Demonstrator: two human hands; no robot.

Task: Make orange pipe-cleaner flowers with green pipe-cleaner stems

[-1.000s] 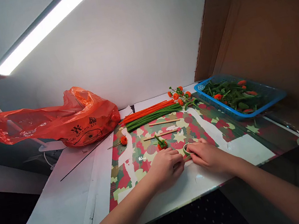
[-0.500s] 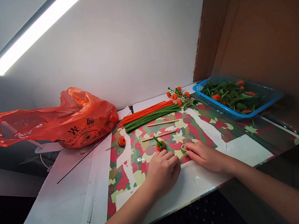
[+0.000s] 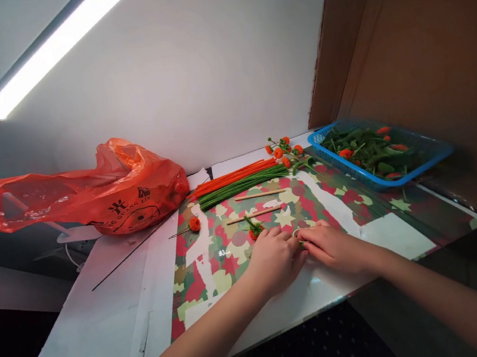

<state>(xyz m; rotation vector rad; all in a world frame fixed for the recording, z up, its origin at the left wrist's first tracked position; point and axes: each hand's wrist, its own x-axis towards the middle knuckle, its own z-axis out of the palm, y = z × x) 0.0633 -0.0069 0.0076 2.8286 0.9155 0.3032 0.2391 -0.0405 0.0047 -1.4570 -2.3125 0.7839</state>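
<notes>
My left hand point(image 3: 276, 259) and my right hand point(image 3: 331, 246) meet fingertip to fingertip on the patterned red, green and cream paper point(image 3: 214, 254). Both are curled and pinch a small green loop point(image 3: 298, 235), of which only a sliver shows between the fingers. Just beyond my left hand lies a small orange pompom flower with a green stem point(image 3: 253, 230). Two wooden sticks point(image 3: 254, 214) lie further back on the paper.
Green and orange pipe cleaners point(image 3: 243, 179) lie in a bundle at the back, with finished orange flowers point(image 3: 283, 150) beside them. A blue basket point(image 3: 436, 156) of green and orange pieces stands at the right. An orange plastic bag point(image 3: 100, 191) and a loose pompom point(image 3: 194, 224) lie left. A cardboard wall point(image 3: 419, 35) rises on the right.
My left hand has slid right and forward, meeting my right hand at the green loop. The loop is now mostly covered by the fingers.
</notes>
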